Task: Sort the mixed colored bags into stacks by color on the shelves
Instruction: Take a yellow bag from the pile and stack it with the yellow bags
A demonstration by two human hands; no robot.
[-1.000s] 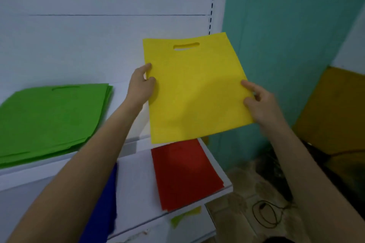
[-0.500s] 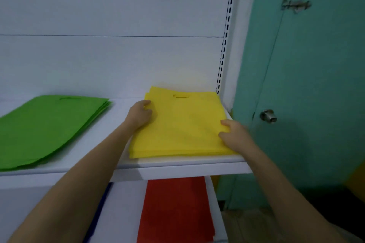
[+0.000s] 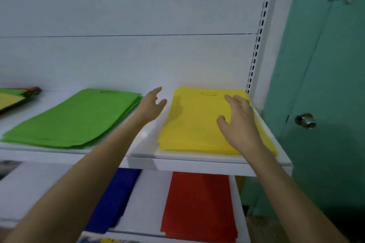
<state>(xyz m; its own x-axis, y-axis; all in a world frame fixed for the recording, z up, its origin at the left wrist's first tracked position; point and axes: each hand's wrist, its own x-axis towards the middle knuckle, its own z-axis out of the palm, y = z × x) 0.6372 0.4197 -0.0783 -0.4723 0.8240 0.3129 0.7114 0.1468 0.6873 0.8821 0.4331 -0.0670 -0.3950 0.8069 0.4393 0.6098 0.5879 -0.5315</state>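
A stack of yellow bags point(image 3: 195, 124) lies flat at the right end of the upper white shelf point(image 3: 197, 162). My right hand point(image 3: 240, 122) is spread open over the stack's right half, fingers straight. My left hand point(image 3: 152, 104) hovers open just left of the stack, above bare shelf, holding nothing. A stack of green bags point(image 3: 79, 118) lies further left on the same shelf. On the lower shelf sit a blue stack point(image 3: 116, 199) and a red stack point(image 3: 199, 205).
A mixed pile of coloured bags point(image 3: 13, 96) sits at the far left of the upper shelf. A slotted upright point(image 3: 258, 33) bounds the shelf on the right. Beyond it is a teal door point(image 3: 324, 85) with a metal knob point(image 3: 305, 120).
The yellow bag went from held in the air onto the yellow stack. Both hands have since let go of it; the left has moved off to the left, the right now lies flat over it.
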